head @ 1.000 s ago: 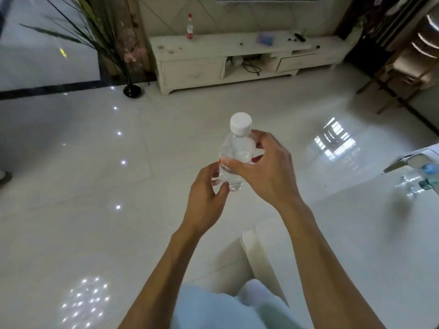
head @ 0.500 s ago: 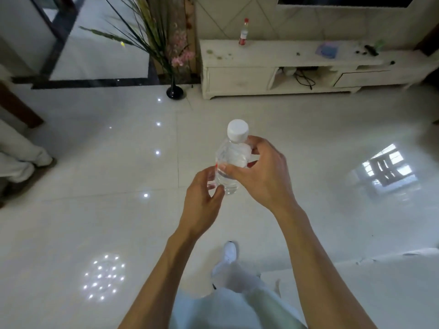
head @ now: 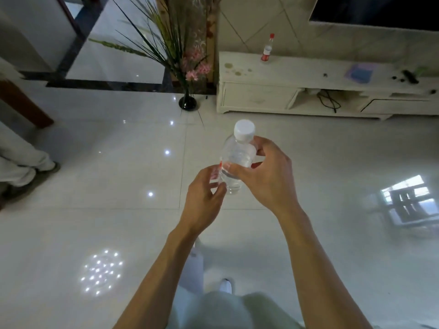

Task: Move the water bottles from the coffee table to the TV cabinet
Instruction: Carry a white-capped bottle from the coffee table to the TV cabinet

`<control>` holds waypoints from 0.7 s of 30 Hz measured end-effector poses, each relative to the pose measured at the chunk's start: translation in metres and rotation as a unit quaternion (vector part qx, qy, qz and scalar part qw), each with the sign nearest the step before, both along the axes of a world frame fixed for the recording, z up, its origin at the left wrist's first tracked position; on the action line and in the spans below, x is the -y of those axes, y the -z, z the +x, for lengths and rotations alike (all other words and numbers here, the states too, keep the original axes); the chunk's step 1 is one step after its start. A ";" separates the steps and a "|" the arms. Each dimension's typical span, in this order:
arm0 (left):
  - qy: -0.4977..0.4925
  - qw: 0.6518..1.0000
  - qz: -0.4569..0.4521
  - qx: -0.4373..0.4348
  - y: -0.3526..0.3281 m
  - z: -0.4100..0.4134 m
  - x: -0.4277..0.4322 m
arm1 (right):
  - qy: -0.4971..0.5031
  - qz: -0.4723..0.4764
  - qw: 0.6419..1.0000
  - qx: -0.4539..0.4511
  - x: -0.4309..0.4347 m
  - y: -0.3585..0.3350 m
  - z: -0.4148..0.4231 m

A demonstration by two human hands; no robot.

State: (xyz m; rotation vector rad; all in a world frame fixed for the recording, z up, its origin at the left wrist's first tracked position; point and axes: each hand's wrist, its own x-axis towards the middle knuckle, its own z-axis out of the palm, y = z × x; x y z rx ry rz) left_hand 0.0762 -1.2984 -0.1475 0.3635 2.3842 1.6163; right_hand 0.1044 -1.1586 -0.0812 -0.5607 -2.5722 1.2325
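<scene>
glossy floor (head: 95,186) beneath bottle (head: 235,160) in both hands (head: 266,176)

The bottle (head: 237,155) is partly hidden by fingers; the cabinet (head: 285,77) is cut off at right edge.

Glossy white tiled floor (head: 95,222) reflects ceiling lights and a window. Black vase (head: 187,104) with grasses stands beside a tiled wall (head: 273,20); dark screen (head: 380,10) mounted above.
</scene>
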 end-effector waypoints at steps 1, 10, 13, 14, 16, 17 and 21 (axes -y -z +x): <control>0.001 1.000 -0.002 0.000 0.004 -0.016 -0.005 | 0.002 0.003 1.000 0.002 -0.004 0.001 -0.016; 0.071 0.997 0.007 -0.007 0.005 -0.194 -0.053 | 0.081 0.017 0.997 0.000 -0.043 -0.006 -0.169; 0.110 0.994 0.006 -0.013 -0.002 -0.243 -0.066 | 0.115 0.019 0.993 -0.009 -0.054 -0.012 -0.211; 0.121 0.993 0.007 -0.015 -0.003 -0.259 -0.070 | 0.123 0.018 0.992 -0.011 -0.058 -0.012 -0.224; 0.130 0.991 0.007 -0.013 -0.006 -0.282 -0.078 | 0.128 0.014 0.992 -0.009 -0.064 -0.013 -0.242; 0.134 0.991 0.008 -0.006 -0.007 -0.292 -0.083 | 0.134 0.010 0.991 -0.006 -0.068 -0.013 -0.252; 0.157 0.988 0.004 -0.003 -0.009 -0.334 -0.110 | 0.157 0.009 0.988 -0.009 -0.092 -0.011 -0.291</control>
